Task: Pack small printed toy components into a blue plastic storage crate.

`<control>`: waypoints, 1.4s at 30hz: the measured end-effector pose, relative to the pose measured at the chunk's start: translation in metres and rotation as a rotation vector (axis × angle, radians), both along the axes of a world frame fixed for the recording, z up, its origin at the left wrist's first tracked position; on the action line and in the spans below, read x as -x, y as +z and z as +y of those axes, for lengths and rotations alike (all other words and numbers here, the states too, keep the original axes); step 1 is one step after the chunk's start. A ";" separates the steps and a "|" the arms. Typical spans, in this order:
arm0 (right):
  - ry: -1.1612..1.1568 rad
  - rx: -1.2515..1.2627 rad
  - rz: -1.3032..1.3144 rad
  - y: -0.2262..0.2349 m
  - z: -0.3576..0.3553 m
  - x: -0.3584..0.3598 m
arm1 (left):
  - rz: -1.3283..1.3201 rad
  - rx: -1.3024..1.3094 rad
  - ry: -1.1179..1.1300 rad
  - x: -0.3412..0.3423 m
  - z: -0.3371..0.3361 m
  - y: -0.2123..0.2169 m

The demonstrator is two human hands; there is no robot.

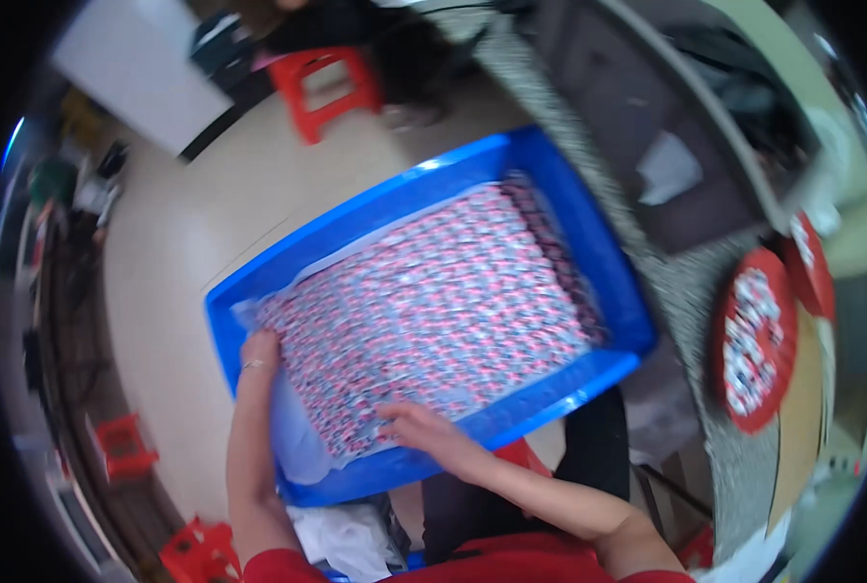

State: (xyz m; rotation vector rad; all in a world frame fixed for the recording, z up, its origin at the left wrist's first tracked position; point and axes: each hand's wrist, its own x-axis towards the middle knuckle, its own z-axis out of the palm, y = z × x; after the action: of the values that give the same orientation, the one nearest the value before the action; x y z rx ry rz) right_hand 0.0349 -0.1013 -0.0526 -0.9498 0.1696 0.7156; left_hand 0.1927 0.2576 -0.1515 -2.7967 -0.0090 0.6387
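A large blue plastic bin (pixel 433 175) is in front of me, tilted in the view. Inside, many small pink, white and dark pieces (pixel 433 291) are laid in dense rows over a pale plastic sheet (pixel 297 442). At the bin's left side, my left hand (pixel 261 350) is closed at the sheet's edge; its fingertips are partly hidden and blurred. My right hand (pixel 424 429) reaches over the near side of the bin, fingers stretched out, low over the pieces near the front. Whether its fingertips touch them I cannot tell.
Right of the bin runs a speckled grey countertop (pixel 671 301), bearing a round red tray (pixel 759 340) of small pale and dark pieces. A grey machine or cabinet (pixel 647 107) stands at the upper right. Red stools (pixel 326 87) stand on the floor, with a person beyond the far one.
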 end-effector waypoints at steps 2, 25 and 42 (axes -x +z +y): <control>0.046 0.191 -0.149 0.045 -0.029 0.004 | -0.070 0.041 -0.074 0.007 -0.008 0.008; 0.208 1.858 -0.124 0.167 -0.395 0.076 | 0.098 0.641 -1.126 0.107 -0.622 0.260; -1.173 0.136 0.073 0.121 -0.432 0.080 | -0.053 0.829 -0.992 0.166 -0.705 0.260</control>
State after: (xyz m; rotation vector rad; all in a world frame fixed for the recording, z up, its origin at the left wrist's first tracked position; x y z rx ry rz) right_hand -0.0452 -0.5338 0.0688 -0.7787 0.7681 -0.3520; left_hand 0.0265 -0.4472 0.1083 -2.9175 1.8480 0.3175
